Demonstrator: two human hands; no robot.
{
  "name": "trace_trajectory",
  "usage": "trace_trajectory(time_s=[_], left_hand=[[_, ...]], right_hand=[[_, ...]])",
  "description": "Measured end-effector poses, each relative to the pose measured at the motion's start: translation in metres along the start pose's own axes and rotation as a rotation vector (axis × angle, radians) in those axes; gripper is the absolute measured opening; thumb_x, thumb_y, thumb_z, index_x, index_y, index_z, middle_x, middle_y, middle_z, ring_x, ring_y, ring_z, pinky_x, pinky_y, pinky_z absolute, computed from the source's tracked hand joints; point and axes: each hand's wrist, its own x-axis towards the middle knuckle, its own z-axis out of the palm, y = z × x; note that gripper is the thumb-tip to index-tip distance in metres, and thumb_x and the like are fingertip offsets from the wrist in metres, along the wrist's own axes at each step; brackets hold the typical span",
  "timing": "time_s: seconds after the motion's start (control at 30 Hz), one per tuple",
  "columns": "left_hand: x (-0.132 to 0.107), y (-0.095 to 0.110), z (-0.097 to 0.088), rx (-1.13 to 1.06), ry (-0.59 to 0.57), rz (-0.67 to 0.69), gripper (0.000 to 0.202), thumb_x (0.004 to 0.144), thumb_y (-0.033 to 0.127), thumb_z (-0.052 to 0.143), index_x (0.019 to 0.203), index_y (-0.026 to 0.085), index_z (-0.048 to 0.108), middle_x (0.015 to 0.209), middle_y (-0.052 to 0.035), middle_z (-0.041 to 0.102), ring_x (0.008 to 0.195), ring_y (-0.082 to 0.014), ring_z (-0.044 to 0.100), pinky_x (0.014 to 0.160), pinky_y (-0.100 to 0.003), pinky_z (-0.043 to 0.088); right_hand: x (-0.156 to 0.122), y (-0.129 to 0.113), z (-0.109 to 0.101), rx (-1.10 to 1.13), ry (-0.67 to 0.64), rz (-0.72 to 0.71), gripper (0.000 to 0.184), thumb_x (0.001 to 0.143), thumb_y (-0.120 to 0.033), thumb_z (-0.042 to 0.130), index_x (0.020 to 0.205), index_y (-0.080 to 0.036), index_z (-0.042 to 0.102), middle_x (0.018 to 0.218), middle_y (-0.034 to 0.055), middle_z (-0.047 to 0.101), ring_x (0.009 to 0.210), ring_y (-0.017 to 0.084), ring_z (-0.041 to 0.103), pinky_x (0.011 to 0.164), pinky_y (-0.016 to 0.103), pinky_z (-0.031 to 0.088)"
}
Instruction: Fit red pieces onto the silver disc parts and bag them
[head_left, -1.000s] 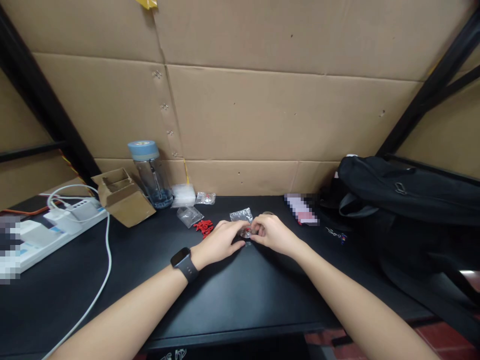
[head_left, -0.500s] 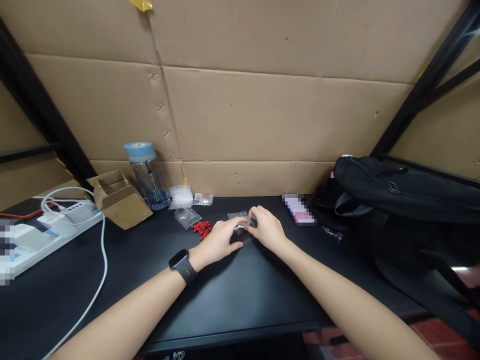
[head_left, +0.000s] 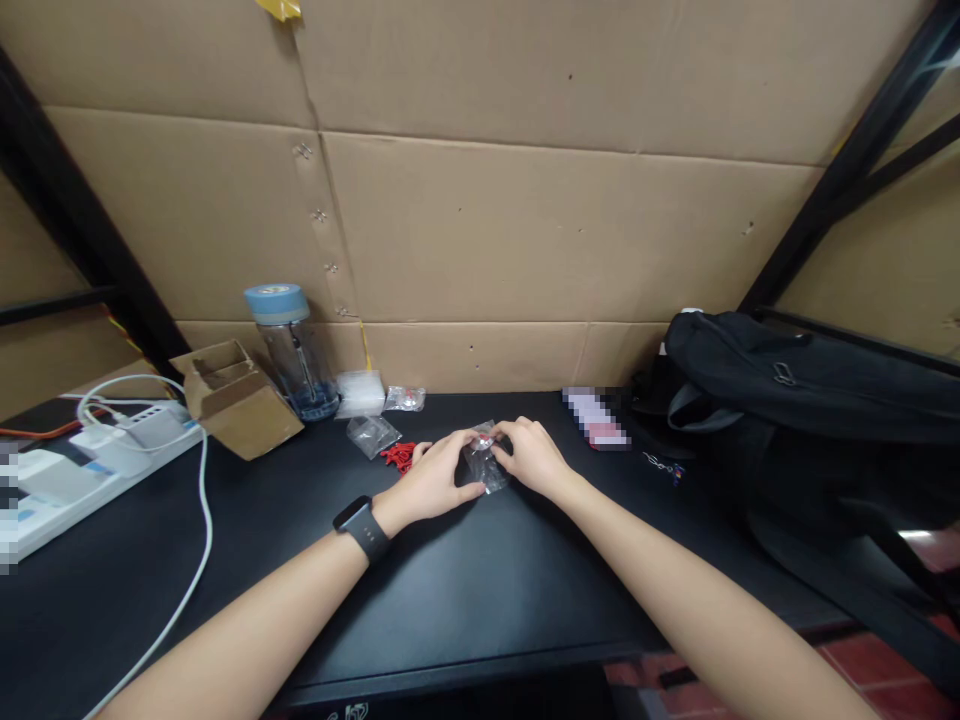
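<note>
Bag (head_left: 489,473), clear end now flipped twd me; long axis fore-aft, btwn my L hand (head_left: 435,477) and R hand (head_left: 535,458), both touching; grips unclear.

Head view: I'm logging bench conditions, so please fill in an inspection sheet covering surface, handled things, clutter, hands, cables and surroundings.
Surface: black table, things mostly along its back and sides.
Handled things: clear bag between the hands, a small red bit showing at its far end; red pieces heaped beside the left hand.
Clutter: bottle, cardboard box, black backpack.
Hands: left and right hand both at the clear bag; firmness of grip cannot be told.
Cables: white cable down the table's left side, near the power strip.
Surroundings: cardboard wall behind.
</note>
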Motion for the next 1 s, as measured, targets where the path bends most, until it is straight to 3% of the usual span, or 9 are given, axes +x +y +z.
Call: trace_trajectory(time_s=[0.13, 0.2, 0.27, 0.37, 0.47, 0.6, 0.67, 0.87, 1.0], left_hand=[[0.000, -0.001, -0.004, 0.032, -0.061, 0.019, 0.065, 0.086, 0.041, 0.069, 0.144, 0.030, 0.041, 0.151, -0.0119, 0.051, 0.144, -0.0358, 0.042, 0.113, -0.060, 0.031], [-0.002, -0.003, -0.007, 0.055, -0.088, 0.029, 0.064, 0.087, 0.040, 0.067, 0.145, 0.031, 0.040, 0.153, -0.0106, 0.050, 0.149, -0.0386, 0.033, 0.114, -0.063, 0.028], [-0.004, -0.004, -0.012, 0.082, -0.080, 0.052, 0.057, 0.091, 0.038, 0.062, 0.144, 0.033, 0.042, 0.152, -0.0085, 0.051, 0.150, -0.0386, 0.030, 0.115, -0.063, 0.026], [-0.005, -0.002, -0.019, 0.172, -0.001, 0.099, 0.041, 0.094, 0.021, 0.051, 0.134, 0.030, 0.052, 0.143, -0.0071, 0.058, 0.143, -0.0325, 0.040, 0.110, -0.054, 0.032], [-0.004, 0.003, -0.023, 0.248, 0.042, 0.139, 0.030, 0.089, 0.015, 0.055, 0.115, 0.028, 0.062, 0.126, -0.0056, 0.066, 0.124, -0.0271, 0.054, 0.099, -0.044, 0.037], [-0.001, 0.009, -0.020, 0.256, 0.053, 0.150, 0.009, 0.093, 0.026, 0.062, 0.101, 0.026, 0.067, 0.113, -0.0030, 0.070, 0.111, -0.0250, 0.057, 0.093, -0.041, 0.035], [0.001, 0.009, -0.018, 0.244, 0.067, 0.138, 0.009, 0.096, 0.028, 0.059, 0.097, 0.025, 0.068, 0.108, -0.0031, 0.072, 0.108, -0.0240, 0.058, 0.091, -0.040, 0.034], [0.001, 0.008, -0.025, 0.018, 0.166, -0.026, 0.017, 0.099, 0.033, 0.052, 0.095, 0.024, 0.066, 0.098, 0.0002, 0.076, 0.091, -0.0195, 0.067, 0.089, -0.036, 0.040], [0.001, 0.009, -0.026, -0.152, 0.165, -0.167, 0.010, 0.094, 0.032, 0.057, 0.099, 0.025, 0.060, 0.089, 0.0034, 0.078, 0.074, -0.0174, 0.069, 0.083, -0.033, 0.044]], right_hand=[[-0.004, 0.001, -0.012, 0.017, -0.051, -0.054, 0.020, 0.093, -0.029, 0.065, 0.109, -0.021, 0.072, 0.101, 0.0074, 0.075, 0.098, 0.024, 0.063, 0.090, 0.036, 0.043], [-0.008, 0.003, -0.024, 0.062, -0.109, -0.130, 0.022, 0.099, -0.033, 0.057, 0.110, -0.022, 0.073, 0.101, 0.0067, 0.075, 0.095, 0.023, 0.063, 0.089, 0.036, 0.044], [-0.011, 0.007, -0.036, 0.115, -0.132, -0.190, 0.029, 0.104, -0.027, 0.045, 0.112, -0.024, 0.073, 0.099, 0.0057, 0.075, 0.092, 0.021, 0.063, 0.089, 0.035, 0.045], [-0.015, 0.014, -0.044, 0.141, -0.098, -0.263, 0.029, 0.095, -0.012, 0.056, 0.117, -0.024, 0.070, 0.105, 0.0048, 0.072, 0.100, 0.020, 0.062, 0.093, 0.034, 0.046], [-0.015, 0.019, -0.038, 0.136, -0.104, -0.301, 0.038, 0.081, -0.007, 0.072, 0.114, -0.026, 0.070, 0.111, 0.0040, 0.068, 0.108, 0.021, 0.060, 0.095, 0.033, 0.046], [-0.013, 0.019, -0.027, 0.120, -0.098, -0.261, 0.015, 0.086, -0.018, 0.075, 0.099, -0.025, 0.073, 0.107, 0.0041, 0.069, 0.104, 0.020, 0.061, 0.091, 0.033, 0.047], [-0.012, 0.017, -0.028, 0.135, -0.094, -0.258, 0.006, 0.090, -0.019, 0.070, 0.092, -0.023, 0.074, 0.104, 0.0043, 0.071, 0.100, 0.020, 0.063, 0.091, 0.033, 0.047], [-0.010, 0.014, -0.037, 0.372, -0.063, -0.069, 0.012, 0.092, -0.026, 0.063, 0.087, -0.019, 0.071, 0.081, 0.0025, 0.073, 0.075, 0.016, 0.065, 0.074, 0.028, 0.048], [-0.011, 0.012, -0.029, 0.612, -0.098, 0.066, 0.010, 0.088, -0.027, 0.063, 0.093, -0.019, 0.061, 0.079, 0.0032, 0.075, 0.075, 0.018, 0.071, 0.071, 0.027, 0.050]])
